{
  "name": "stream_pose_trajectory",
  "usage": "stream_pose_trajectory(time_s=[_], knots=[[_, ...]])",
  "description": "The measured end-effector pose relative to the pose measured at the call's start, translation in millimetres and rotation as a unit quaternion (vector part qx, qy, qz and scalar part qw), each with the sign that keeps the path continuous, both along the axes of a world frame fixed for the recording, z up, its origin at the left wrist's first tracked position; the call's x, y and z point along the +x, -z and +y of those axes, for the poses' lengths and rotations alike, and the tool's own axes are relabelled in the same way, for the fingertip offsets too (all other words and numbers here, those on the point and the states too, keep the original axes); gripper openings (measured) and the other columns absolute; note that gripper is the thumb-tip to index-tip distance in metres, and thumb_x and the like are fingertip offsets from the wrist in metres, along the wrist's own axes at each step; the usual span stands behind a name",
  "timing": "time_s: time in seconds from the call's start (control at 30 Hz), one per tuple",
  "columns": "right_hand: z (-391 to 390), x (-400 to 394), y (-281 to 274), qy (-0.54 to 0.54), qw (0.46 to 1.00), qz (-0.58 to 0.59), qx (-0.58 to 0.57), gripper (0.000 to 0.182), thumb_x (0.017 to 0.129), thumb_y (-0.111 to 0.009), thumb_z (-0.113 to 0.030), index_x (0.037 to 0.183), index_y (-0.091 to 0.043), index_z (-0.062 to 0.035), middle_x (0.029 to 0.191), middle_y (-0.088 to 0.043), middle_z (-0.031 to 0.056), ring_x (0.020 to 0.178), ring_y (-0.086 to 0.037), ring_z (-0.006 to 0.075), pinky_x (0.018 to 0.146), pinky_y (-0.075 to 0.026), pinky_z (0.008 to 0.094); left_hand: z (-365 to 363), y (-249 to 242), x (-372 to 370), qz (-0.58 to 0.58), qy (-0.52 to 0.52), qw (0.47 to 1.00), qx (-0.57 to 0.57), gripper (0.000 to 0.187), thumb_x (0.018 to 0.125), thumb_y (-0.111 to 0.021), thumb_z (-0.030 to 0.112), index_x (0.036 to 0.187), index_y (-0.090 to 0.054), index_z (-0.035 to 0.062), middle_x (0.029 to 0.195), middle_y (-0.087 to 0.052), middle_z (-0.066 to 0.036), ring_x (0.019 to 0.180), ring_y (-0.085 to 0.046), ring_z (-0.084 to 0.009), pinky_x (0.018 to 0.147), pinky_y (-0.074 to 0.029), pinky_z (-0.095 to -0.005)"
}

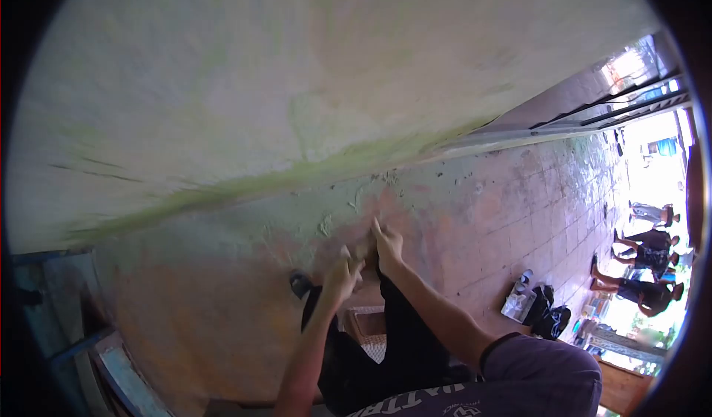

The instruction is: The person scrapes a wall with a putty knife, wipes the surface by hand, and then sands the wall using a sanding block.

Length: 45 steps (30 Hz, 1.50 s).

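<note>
Only one view here, the head cam, and it's rolled hard sideways, so the floor is seen running up the right part of the frame and a pale wall [245, 83] with a mossy green streak fills everything from 9 to 1 o'clock.

Both arms are stretched out from about 6 o'clock toward the centre. The left hand [343, 275] is seen just below dead centre, fingers curled in fairly narrow, but whether anything is pinched in them can't be told since it's motion-blurred. The right hand [387, 245] is right beside it at its 1 o'clock, fingers bunched with one sticking up toward 12; the hold can't be made out there either. Both hands are nearest the reddish tiled floor [504, 217], by the crumbly patch where floor meets wall.

A dark trouser leg [393, 343] is seen under the arms, running from 6 o'clock up to the hands, and a dark sandal [300, 283] is spotted at the left hand's 9 o'clock, near it. A purple shirt sleeve [541, 372] sits at 5 o'clock.

Out at 4 o'clock a white bag [518, 302] and a black bag [552, 319] are parked together on the tiles, well apart from the hands. Further out around 3 o'clock, other people [645, 269] are seen in bright daylight. Blue painted wood [111, 365] is at 7 o'clock
</note>
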State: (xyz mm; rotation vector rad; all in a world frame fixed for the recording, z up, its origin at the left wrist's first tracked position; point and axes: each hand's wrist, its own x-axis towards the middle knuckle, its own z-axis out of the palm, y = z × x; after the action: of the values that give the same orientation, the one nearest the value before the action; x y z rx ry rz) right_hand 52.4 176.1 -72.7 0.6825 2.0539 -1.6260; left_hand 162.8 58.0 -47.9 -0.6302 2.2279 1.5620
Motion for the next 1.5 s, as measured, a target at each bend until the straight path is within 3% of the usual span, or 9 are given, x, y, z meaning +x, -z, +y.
stream_pose_trajectory(time_s=[0.07,0.17,0.37,0.57,0.67,0.97,1.07,1.27,1.5], knots=[[51.2,42.1,20.4,-0.057,0.996,-0.004,0.065,0.033,0.094,-0.07,-0.032,0.088,-0.071,0.001,0.081,-0.065,-0.0003,0.075,-0.056,0.009,0.069,-0.046,0.0291,19.2,-48.0,34.7,0.019,0.004,1.0,0.003,0.042,0.097,-0.061,0.04,0.097,-0.052,-0.0016,0.068,-0.066,-0.017,0.069,-0.067,-0.0378,0.065,-0.049,-0.0464],[85.4,63.3,-83.4,0.019,0.995,-0.038,-0.086,0.036,0.095,-0.069,-0.034,0.089,-0.073,0.0014,0.089,-0.069,0.0029,0.077,-0.059,0.0083,0.071,-0.047,0.0274,46.4,-127.3,81.8,0.056,-0.024,0.997,-0.05,0.038,0.095,-0.064,0.034,0.089,-0.054,-0.0015,0.07,-0.065,-0.017,0.069,-0.066,-0.0368,0.065,-0.05,-0.0445],[142.3,30.3,-166.8,0.008,0.991,-0.055,-0.121,0.039,0.098,-0.065,-0.038,0.092,-0.073,-0.0009,0.082,-0.066,0.0002,0.069,-0.057,0.0079,0.06,-0.044,0.0259,48.8,-159.1,157.6,0.121,-0.297,0.947,0.008,0.016,0.092,-0.067,0.014,0.087,-0.057,0.0025,0.082,-0.062,-0.009,0.076,-0.064,-0.02,0.07,-0.051,-0.0325],[157.1,-41.5,-199.4,-0.06,0.969,-0.092,-0.22,0.033,0.099,-0.062,-0.039,0.087,-0.064,-0.0079,0.078,-0.062,0.0021,0.065,-0.058,0.0145,0.06,-0.047,0.0294,113.9,-209.8,204.1,0.143,-0.575,0.805,0.03,0.017,0.089,-0.069,0.0,0.097,-0.054,0.0022,0.096,-0.06,-0.008,0.084,-0.063,-0.0195,0.079,-0.052,-0.0299],[150.0,-57.4,-235.5,-0.072,0.965,-0.111,-0.226,0.033,0.098,-0.063,-0.04,0.088,-0.063,-0.0094,0.078,-0.061,0.0017,0.064,-0.057,0.0131,0.06,-0.046,0.0298,161.8,-254.6,196.4,0.223,-0.702,0.659,0.15,0.032,0.087,-0.069,-0.002,0.112,-0.049,0.0019,0.109,-0.058,-0.011,0.097,-0.062,-0.0218,0.084,-0.054,-0.0333],[170.0,-68.8,-228.7,-0.152,0.928,-0.111,-0.323,0.03,0.099,-0.061,-0.042,0.083,-0.059,-0.0161,0.074,-0.055,-0.0023,0.067,-0.055,0.0123,0.062,-0.045,0.0313,188.3,-263.2,212.3,0.11,-0.696,0.707,-0.063,0.06,0.086,-0.07,0.001,0.136,-0.036,0.0008,0.128,-0.051,-0.015,0.116,-0.057,-0.0245,0.09,-0.055,-0.0376],[169.8,-64.9,-219.6,-0.16,0.92,-0.118,-0.338,0.031,0.099,-0.06,-0.041,0.08,-0.056,-0.0162,0.071,-0.053,-0.0015,0.064,-0.054,0.0133,0.061,-0.046,0.0331,178.5,-237.5,207.6,0.214,-0.734,0.642,0.052,0.065,0.085,-0.069,-0.005,0.139,-0.034,0.0022,0.126,-0.051,-0.014,0.12,-0.056,-0.0239,0.098,-0.051,-0.0341],[166.9,-41.1,-234.9,-0.206,0.93,-0.124,-0.28,0.032,0.1,-0.06,-0.038,0.079,-0.055,-0.0151,0.067,-0.053,0.0001,0.06,-0.055,0.0154,0.058,-0.047,0.0333,191.3,-205.4,215.8,0.241,-0.693,0.669,-0.121,0.041,0.086,-0.067,-0.004,0.125,-0.055,0.0015,0.124,-0.058,-0.009,0.102,-0.062,-0.0189,0.091,-0.05,-0.03],[150.5,9.9,-251.6,-0.264,0.937,-0.088,-0.21,0.029,0.099,-0.062,-0.036,0.086,-0.064,-0.0099,0.071,-0.06,0.0,0.062,-0.059,0.0129,0.057,-0.048,0.0303,223.7,-226.0,250.6,0.135,-0.661,0.733,0.084,0.017,0.095,-0.064,0.013,0.104,-0.071,0.0005,0.103,-0.067,-0.004,0.092,-0.064,-0.0156,0.087,-0.049,-0.0277]])
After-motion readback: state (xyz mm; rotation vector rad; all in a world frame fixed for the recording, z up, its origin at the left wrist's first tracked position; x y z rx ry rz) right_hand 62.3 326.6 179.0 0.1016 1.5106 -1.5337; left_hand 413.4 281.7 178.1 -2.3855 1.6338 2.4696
